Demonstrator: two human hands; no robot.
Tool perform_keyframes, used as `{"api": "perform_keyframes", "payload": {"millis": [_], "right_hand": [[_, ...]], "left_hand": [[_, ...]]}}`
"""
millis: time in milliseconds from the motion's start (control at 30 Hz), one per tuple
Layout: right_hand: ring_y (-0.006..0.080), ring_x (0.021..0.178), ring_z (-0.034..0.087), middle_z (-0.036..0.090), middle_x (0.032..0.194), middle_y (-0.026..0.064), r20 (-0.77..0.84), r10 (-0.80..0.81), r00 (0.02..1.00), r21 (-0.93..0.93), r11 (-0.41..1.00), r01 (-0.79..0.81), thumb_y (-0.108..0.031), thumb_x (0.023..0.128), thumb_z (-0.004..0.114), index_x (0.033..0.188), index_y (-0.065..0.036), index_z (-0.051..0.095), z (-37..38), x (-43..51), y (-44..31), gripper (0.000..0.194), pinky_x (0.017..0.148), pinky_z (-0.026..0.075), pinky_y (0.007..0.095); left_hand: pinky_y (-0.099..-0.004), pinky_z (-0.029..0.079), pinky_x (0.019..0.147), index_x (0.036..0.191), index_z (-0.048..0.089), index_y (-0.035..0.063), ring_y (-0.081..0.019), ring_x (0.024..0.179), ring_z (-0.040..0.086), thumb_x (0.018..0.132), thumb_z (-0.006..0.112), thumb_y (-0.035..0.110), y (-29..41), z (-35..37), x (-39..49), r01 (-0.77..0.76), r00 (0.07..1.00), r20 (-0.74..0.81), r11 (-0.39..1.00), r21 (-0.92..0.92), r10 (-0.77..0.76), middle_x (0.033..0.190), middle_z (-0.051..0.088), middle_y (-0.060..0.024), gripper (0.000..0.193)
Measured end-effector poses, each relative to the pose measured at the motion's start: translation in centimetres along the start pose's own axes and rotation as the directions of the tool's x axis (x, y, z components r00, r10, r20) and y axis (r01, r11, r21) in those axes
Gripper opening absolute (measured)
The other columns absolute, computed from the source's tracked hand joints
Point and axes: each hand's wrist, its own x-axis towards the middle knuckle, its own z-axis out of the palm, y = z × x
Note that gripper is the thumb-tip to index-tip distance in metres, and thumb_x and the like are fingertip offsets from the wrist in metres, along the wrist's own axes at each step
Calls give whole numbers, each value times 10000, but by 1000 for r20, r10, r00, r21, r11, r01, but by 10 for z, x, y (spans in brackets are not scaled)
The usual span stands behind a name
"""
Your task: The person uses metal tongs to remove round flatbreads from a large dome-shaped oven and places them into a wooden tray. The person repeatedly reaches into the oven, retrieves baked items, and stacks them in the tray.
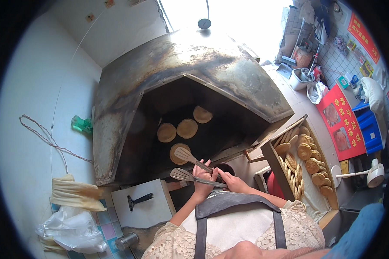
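Both my hands are at the mouth of a soot-marked metal oven, around a pair of slotted spatula tongs (194, 160). The tongs' two blades stand apart, pointing left into the oven mouth. My left hand (202, 178) grips the middle of the arms. My right hand (235, 183) is at their rear end, where the arms come together. The upper blade overlaps a round flatbread (176, 149) in the view; whether it touches cannot be told. Three more flatbreads, left (166, 132), middle (187, 128) and far (203, 114), lie on the dark baking surface (214, 142).
The oven hood (194, 61) rises ahead, its angled edge framing the opening. At right, a wooden tray (331, 197) holds several baked flatbreads. A black-handled scraper (141, 200) rests on a white board (123, 215) at left. Below are a metal canister (127, 241) and plastic bags (73, 230).
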Motion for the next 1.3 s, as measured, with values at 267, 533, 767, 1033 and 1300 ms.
{"api": "perform_keyframes", "payload": {"millis": [267, 533, 767, 1033, 1300], "right_hand": [[333, 787, 582, 490, 934, 164, 5, 48, 999, -99, 994, -48, -95, 654, 684, 1348, -46, 234, -2, 3, -5, 829, 624, 488, 396], [325, 828, 577, 493, 974, 155, 27, 95, 995, -25, 995, -94, -81, 629, 716, 1355, -60, 235, -6, 3, -2, 870, 651, 489, 396], [282, 743, 575, 492, 916, 115, 33, 52, 998, -50, 997, -51, -74, 626, 715, 1378, -96, 210, -3, 0, 0, 906, 634, 491, 372], [316, 786, 594, 508, 961, 144, 76, 110, 991, -132, 986, -99, -117, 606, 727, 1344, -66, 263, -3, 0, -1, 874, 623, 504, 388], [317, 773, 595, 507, 953, 143, 66, 69, 995, -131, 990, -60, -102, 619, 704, 1342, -64, 271, -5, 2, -3, 844, 619, 504, 390]], "left_hand": [[-470, 286, 977, 689, 678, 19, -300, 1071, 500, 902, 431, 367, -4, 4, -1, -33, 999, 39, 999, 43, 31, 939, 657, -119, 478], [-468, 300, 969, 832, 679, 47, -281, 1058, 515, 915, 382, 411, -6, -6, -1, 17, 961, 276, 998, 53, -31, 1020, 627, -120, 477], [-467, 278, 989, 941, 661, 49, -323, 1106, 467, 890, 445, 367, -14, 6, -7, 13, 988, 157, 999, -32, -8, 1101, 587, -157, 388], [-443, 258, 1005, 795, 680, 16, -339, 1149, 429, 895, 443, 341, -14, 4, -8, -13, 982, 187, 1000, 5, 12, 1113, 588, -158, 414], [-448, 268, 996, 802, 673, -5, -353, 1156, 426, 909, 397, 373, -15, 5, -8, 31, 987, 157, 999, -35, -25, 1104, 591, -164, 480]]}}
